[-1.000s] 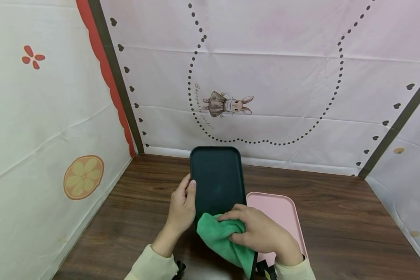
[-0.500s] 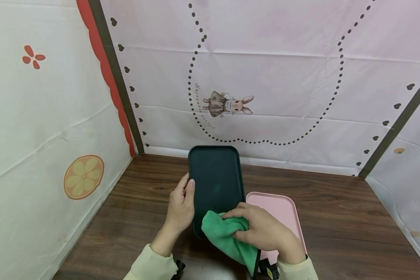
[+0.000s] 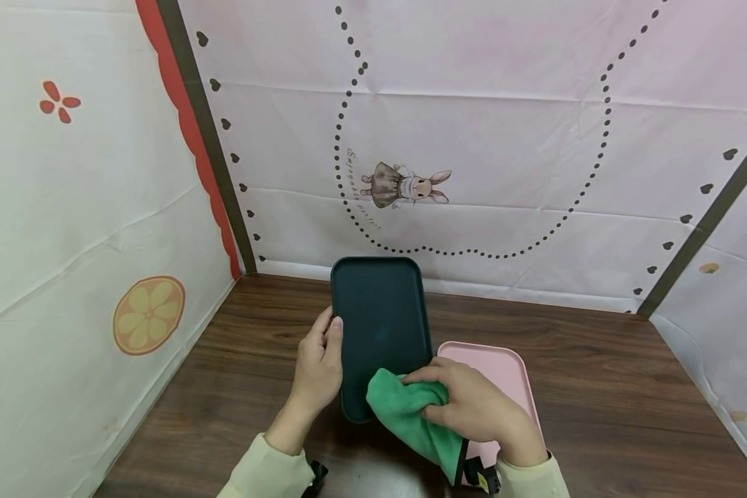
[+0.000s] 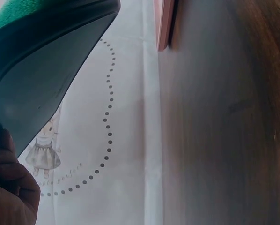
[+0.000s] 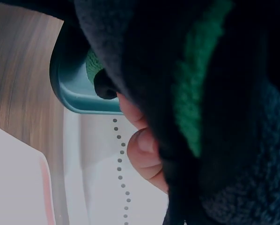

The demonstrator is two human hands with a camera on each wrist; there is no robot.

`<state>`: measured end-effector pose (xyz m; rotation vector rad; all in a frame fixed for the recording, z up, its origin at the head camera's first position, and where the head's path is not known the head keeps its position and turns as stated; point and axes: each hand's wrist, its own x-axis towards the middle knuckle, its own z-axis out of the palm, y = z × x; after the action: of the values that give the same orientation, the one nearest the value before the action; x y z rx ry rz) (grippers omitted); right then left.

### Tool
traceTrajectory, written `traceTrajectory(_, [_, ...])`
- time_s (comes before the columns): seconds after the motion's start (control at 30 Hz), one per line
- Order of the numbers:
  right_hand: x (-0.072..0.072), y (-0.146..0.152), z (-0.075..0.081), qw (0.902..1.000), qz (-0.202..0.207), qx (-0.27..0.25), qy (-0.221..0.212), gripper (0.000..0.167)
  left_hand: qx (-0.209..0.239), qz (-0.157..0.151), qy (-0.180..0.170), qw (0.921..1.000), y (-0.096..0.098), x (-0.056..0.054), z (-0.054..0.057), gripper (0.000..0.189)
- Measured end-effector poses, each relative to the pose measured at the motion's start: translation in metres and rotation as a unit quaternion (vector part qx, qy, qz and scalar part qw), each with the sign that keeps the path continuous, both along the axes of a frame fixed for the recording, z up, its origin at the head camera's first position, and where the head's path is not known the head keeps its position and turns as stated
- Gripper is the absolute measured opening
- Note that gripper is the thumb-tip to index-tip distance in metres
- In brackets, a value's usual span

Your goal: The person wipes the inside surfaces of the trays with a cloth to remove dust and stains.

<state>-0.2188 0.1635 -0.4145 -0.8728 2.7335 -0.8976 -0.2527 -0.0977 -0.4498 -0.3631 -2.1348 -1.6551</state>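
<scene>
A dark green rectangular tray (image 3: pixel 380 318) is held off the table, tilted, by my left hand (image 3: pixel 319 366), which grips its left edge with the thumb on the front rim. In the left wrist view the tray's underside (image 4: pixel 41 89) shows, with curled fingers at its edge. My right hand (image 3: pixel 469 401) holds a bunched green cloth (image 3: pixel 404 415) against the tray's lower right corner. Dark folds of the cloth fill much of the right wrist view, where fingertips (image 5: pixel 144 145) show beside it. Part of the tray's lower right is hidden behind cloth and hand.
A pink tray (image 3: pixel 492 370) lies on the brown wooden table (image 3: pixel 610 401), partly under my right hand and forearm. A printed cloth backdrop (image 3: pixel 504 152) stands behind the table, with side panels at left and right.
The dark green tray and my left hand have shifted slightly left and up. My right hand has slid the cloth rightward and a little up across the tray's lower part.
</scene>
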Motion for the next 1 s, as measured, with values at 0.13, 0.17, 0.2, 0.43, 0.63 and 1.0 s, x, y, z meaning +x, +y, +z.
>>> traceTrajectory(0.13, [0.0001, 0.0014, 0.0004, 0.9999, -0.011, 0.004, 0.0, 0.046, 0.0, 0.003, -0.001, 1.0, -0.0013, -0.0005, -0.0001, 0.042])
traceTrajectory(0.17, [0.0001, 0.0016, 0.0006, 0.9999, -0.013, 0.004, 0.001, 0.046, 0.0, 0.005, -0.003, 1.0, -0.0016, -0.0007, -0.0003, 0.042])
traceTrajectory(0.2, [0.0001, 0.0019, 0.0007, 0.9999, -0.015, 0.004, 0.002, 0.046, 0.0, 0.006, -0.004, 1.0, -0.0019, -0.0008, -0.0004, 0.043])
traceTrajectory(0.43, [-0.0007, 0.0038, 0.0028, 0.9993, -0.035, 0.013, 0.0, 0.046, 0.0, 0.008, -0.004, 1.0, -0.0026, -0.0001, 0.0014, 0.043])
traceTrajectory(0.63, [-0.0023, 0.0045, 0.0029, 0.9982, -0.055, 0.021, 0.011, 0.046, 0.004, 0.007, 0.005, 1.0, -0.003, -0.0002, 0.0014, 0.041])
traceTrajectory(1.0, [-0.0028, 0.0046, 0.0019, 0.9953, -0.092, 0.004, 0.031, 0.05, 0.005, -0.005, 0.0, 1.0, -0.0017, 0.0003, 0.0005, 0.044])
